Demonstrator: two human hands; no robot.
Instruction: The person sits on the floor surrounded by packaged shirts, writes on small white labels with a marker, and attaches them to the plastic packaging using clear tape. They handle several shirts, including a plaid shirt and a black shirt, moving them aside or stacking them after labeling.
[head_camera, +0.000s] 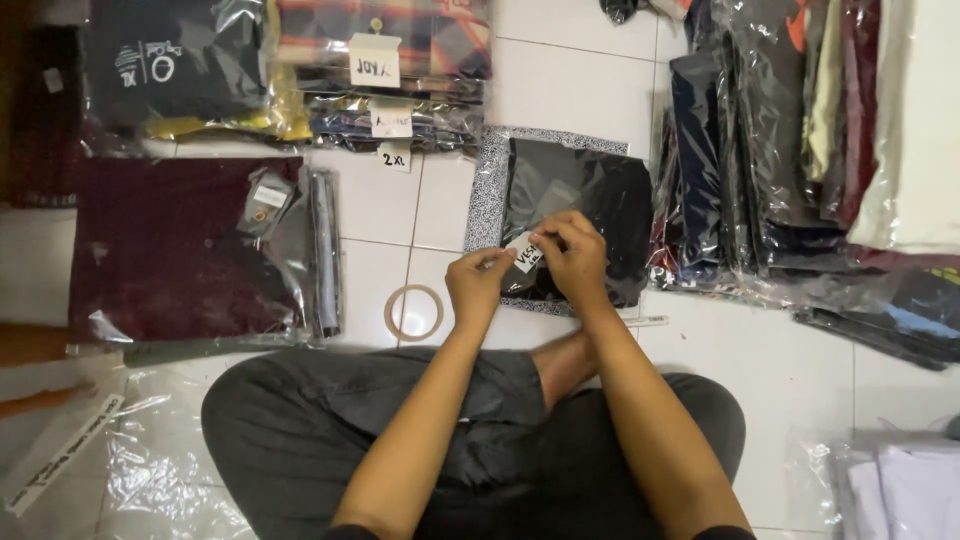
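Note:
I sit cross-legged on a white tiled floor. My left hand (478, 285) and my right hand (572, 255) meet over a small white paper label (524, 254), both pinching it by its edges. The label is held just above a folded black garment in a clear plastic bag (590, 195), which lies on a patterned grey-and-white sheet (487, 180) in front of my knees.
A roll of clear tape (414, 312) lies on the floor left of my hands. A bagged maroon garment (170, 245) lies at the left. Stacks of bagged clothes with white size tags (375, 60) fill the back. More bagged clothes (780, 140) pile at the right. Empty plastic bags (150, 460) lie by my left knee.

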